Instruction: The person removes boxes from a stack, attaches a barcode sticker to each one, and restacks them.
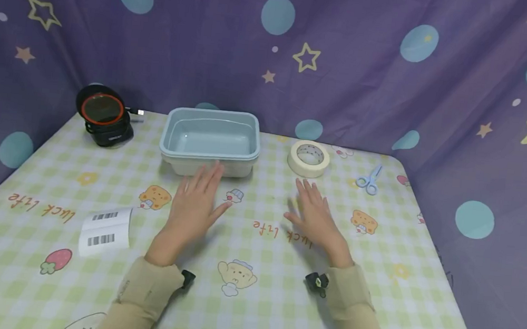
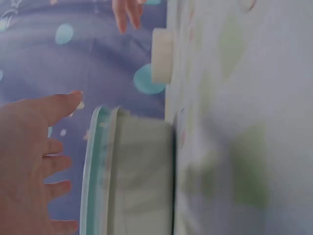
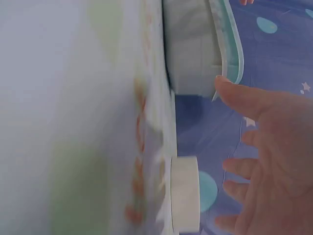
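My left hand point(image 1: 194, 205) hovers palm down with straight, spread fingers, just in front of the stacked plastic bins, a blue bin point(image 1: 208, 140) nested in a grey one point(image 1: 187, 166). It holds nothing. My right hand point(image 1: 316, 214) is likewise spread above the cloth, fingertips toward a roll of masking tape point(image 1: 309, 159) and apart from it. Light blue scissors point(image 1: 370, 180) lie to the right of the tape. In the left wrist view the bins point(image 2: 142, 171) stand beyond the left fingers. The right wrist view shows the tape roll point(image 3: 185, 194) past the right fingers.
A sheet with two barcode labels point(image 1: 105, 231) lies at the left on the checked tablecloth point(image 1: 269, 303). At the back left stands a black round case point(image 1: 106, 117) with its lid up and a USB plug point(image 1: 138, 112) sticking out. A purple curtain point(image 1: 355, 99) hangs behind the table.
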Action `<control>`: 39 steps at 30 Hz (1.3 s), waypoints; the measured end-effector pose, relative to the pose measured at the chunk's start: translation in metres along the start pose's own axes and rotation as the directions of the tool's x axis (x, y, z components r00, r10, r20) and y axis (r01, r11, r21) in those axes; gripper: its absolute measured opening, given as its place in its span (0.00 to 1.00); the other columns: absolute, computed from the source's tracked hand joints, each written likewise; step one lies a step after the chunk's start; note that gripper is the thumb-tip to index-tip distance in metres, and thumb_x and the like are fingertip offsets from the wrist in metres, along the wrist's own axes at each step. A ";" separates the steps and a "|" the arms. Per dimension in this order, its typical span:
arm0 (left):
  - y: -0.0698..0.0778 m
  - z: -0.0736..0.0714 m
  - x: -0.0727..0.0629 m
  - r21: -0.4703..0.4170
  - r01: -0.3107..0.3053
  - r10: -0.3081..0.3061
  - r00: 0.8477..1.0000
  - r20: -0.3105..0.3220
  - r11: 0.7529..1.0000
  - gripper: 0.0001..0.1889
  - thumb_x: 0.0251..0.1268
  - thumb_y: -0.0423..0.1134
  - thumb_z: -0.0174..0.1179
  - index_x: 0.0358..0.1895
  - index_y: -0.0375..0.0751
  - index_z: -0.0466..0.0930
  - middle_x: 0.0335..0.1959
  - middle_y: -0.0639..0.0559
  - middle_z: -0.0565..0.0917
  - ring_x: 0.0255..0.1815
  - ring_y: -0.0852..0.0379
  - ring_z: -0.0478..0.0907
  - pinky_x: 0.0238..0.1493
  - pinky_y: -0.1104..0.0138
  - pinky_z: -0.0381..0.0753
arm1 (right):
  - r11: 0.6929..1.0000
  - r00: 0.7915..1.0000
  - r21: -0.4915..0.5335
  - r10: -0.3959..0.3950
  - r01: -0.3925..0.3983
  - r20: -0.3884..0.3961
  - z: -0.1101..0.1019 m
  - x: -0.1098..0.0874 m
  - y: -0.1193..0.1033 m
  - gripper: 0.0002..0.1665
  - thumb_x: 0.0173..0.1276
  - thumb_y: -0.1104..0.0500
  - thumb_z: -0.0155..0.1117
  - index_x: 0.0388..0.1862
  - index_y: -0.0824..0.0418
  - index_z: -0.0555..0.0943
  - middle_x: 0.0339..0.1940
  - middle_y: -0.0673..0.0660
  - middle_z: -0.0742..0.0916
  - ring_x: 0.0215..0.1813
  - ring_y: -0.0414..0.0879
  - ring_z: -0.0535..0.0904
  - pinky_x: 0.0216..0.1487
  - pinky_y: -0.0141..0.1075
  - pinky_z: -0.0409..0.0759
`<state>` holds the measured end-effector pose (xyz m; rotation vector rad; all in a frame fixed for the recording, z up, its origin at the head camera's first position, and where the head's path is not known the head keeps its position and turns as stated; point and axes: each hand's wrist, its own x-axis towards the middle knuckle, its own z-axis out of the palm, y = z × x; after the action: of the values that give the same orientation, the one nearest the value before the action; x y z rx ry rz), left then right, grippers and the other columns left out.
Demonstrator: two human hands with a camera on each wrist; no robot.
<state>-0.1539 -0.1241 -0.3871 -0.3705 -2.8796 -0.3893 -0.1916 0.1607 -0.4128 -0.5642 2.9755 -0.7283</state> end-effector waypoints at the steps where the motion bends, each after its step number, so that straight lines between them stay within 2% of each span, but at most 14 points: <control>1: -0.004 -0.003 0.000 0.002 0.000 0.000 1.000 -0.025 1.000 0.42 0.69 0.55 0.55 0.77 0.40 0.48 0.79 0.44 0.52 0.79 0.41 0.48 0.75 0.40 0.51 | 0.999 1.000 0.032 -0.018 0.018 0.000 0.000 0.003 -0.002 0.51 0.69 0.47 0.62 0.79 0.59 0.45 0.80 0.65 0.53 0.80 0.63 0.43 0.75 0.65 0.45; 5: -0.022 -0.012 0.003 -0.024 -0.002 -0.001 0.994 -0.113 1.000 0.42 0.67 0.53 0.57 0.76 0.37 0.49 0.79 0.41 0.51 0.78 0.38 0.48 0.73 0.38 0.52 | 0.985 0.998 0.166 -0.059 0.057 0.008 0.001 0.019 -0.013 0.49 0.70 0.50 0.62 0.79 0.59 0.45 0.80 0.61 0.53 0.81 0.59 0.45 0.79 0.54 0.46; 8: -0.036 -0.018 0.005 -0.069 0.015 -0.025 0.988 -0.155 0.998 0.42 0.67 0.51 0.59 0.76 0.36 0.49 0.79 0.39 0.49 0.78 0.36 0.46 0.74 0.39 0.50 | 0.968 0.997 0.238 -0.076 0.075 -0.005 0.002 0.033 -0.021 0.49 0.69 0.51 0.63 0.79 0.58 0.46 0.80 0.59 0.55 0.81 0.56 0.47 0.80 0.50 0.48; 11: -0.049 -0.022 0.006 -0.128 0.048 -0.073 0.979 -0.192 0.991 0.43 0.67 0.49 0.59 0.76 0.35 0.47 0.79 0.38 0.47 0.78 0.35 0.44 0.75 0.40 0.48 | 0.954 0.994 0.277 -0.101 0.112 -0.051 0.005 0.049 -0.027 0.49 0.68 0.53 0.64 0.79 0.58 0.48 0.79 0.60 0.58 0.80 0.56 0.51 0.80 0.49 0.50; 14: -0.061 -0.023 0.008 -0.202 0.102 -0.147 0.963 -0.225 0.974 0.46 0.67 0.48 0.60 0.77 0.34 0.42 0.79 0.37 0.43 0.79 0.35 0.42 0.76 0.40 0.45 | 0.946 0.988 0.292 -0.117 0.142 -0.100 0.009 0.064 -0.033 0.50 0.67 0.52 0.65 0.79 0.58 0.49 0.79 0.59 0.59 0.79 0.54 0.53 0.80 0.47 0.51; 18: -0.073 -0.021 0.012 -0.268 0.180 -0.246 0.939 -0.240 0.946 0.50 0.66 0.50 0.61 0.77 0.34 0.35 0.79 0.36 0.40 0.79 0.36 0.39 0.77 0.41 0.42 | 0.942 0.981 0.291 -0.128 0.166 -0.146 0.015 0.082 -0.039 0.50 0.65 0.53 0.67 0.79 0.56 0.50 0.79 0.59 0.59 0.80 0.53 0.53 0.80 0.45 0.50; 22: -0.083 -0.016 0.016 -0.307 0.237 -0.304 0.933 -0.192 0.922 0.52 0.66 0.52 0.60 0.77 0.33 0.31 0.79 0.34 0.39 0.79 0.36 0.39 0.78 0.44 0.43 | 0.945 0.980 0.282 -0.121 0.163 -0.160 0.018 0.096 -0.045 0.50 0.63 0.54 0.69 0.78 0.56 0.52 0.79 0.63 0.58 0.80 0.55 0.52 0.80 0.48 0.51; 25: -0.089 -0.012 0.021 -0.372 0.289 -0.350 0.931 -0.105 0.882 0.52 0.67 0.55 0.58 0.77 0.33 0.30 0.78 0.32 0.40 0.79 0.35 0.40 0.77 0.43 0.46 | 0.946 0.978 0.279 -0.119 0.165 -0.174 0.020 0.105 -0.049 0.49 0.63 0.54 0.70 0.78 0.56 0.54 0.78 0.66 0.58 0.79 0.58 0.53 0.78 0.52 0.53; 30: -0.099 -0.006 0.029 -0.517 0.351 -0.393 0.919 0.031 0.781 0.52 0.68 0.56 0.56 0.77 0.35 0.28 0.78 0.31 0.40 0.79 0.34 0.39 0.76 0.42 0.47 | 0.947 0.974 0.271 -0.125 0.174 -0.189 0.022 0.116 -0.055 0.45 0.64 0.52 0.68 0.76 0.58 0.59 0.77 0.68 0.60 0.78 0.60 0.57 0.77 0.52 0.57; 32: -0.103 -0.002 0.032 -0.569 0.357 -0.402 0.914 0.049 0.741 0.51 0.68 0.53 0.57 0.77 0.35 0.30 0.78 0.32 0.42 0.79 0.35 0.41 0.77 0.44 0.46 | 0.947 0.975 0.275 -0.119 0.169 -0.189 0.023 0.119 -0.057 0.43 0.64 0.52 0.68 0.74 0.59 0.62 0.76 0.68 0.61 0.77 0.61 0.58 0.77 0.51 0.58; 35: -0.107 0.004 0.037 -0.620 0.384 -0.434 0.898 0.077 0.684 0.49 0.68 0.52 0.58 0.78 0.38 0.32 0.79 0.35 0.45 0.79 0.37 0.44 0.78 0.47 0.46 | 0.946 0.975 0.283 -0.103 0.157 -0.197 0.024 0.122 -0.060 0.39 0.65 0.53 0.67 0.72 0.60 0.65 0.76 0.68 0.62 0.76 0.61 0.59 0.77 0.51 0.58; 39: -0.111 0.010 0.040 -0.655 0.415 -0.471 0.876 0.101 0.631 0.47 0.69 0.52 0.57 0.78 0.41 0.35 0.79 0.40 0.47 0.79 0.39 0.48 0.78 0.49 0.49 | 0.951 0.968 0.267 -0.092 0.154 -0.233 0.026 0.126 -0.062 0.35 0.64 0.54 0.68 0.68 0.61 0.71 0.75 0.68 0.65 0.75 0.61 0.63 0.76 0.51 0.60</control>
<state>-0.2236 -0.2159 -0.4122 0.2868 -2.6132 -1.4991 -0.2856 0.0532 -0.4007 -0.6963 2.9627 -1.2814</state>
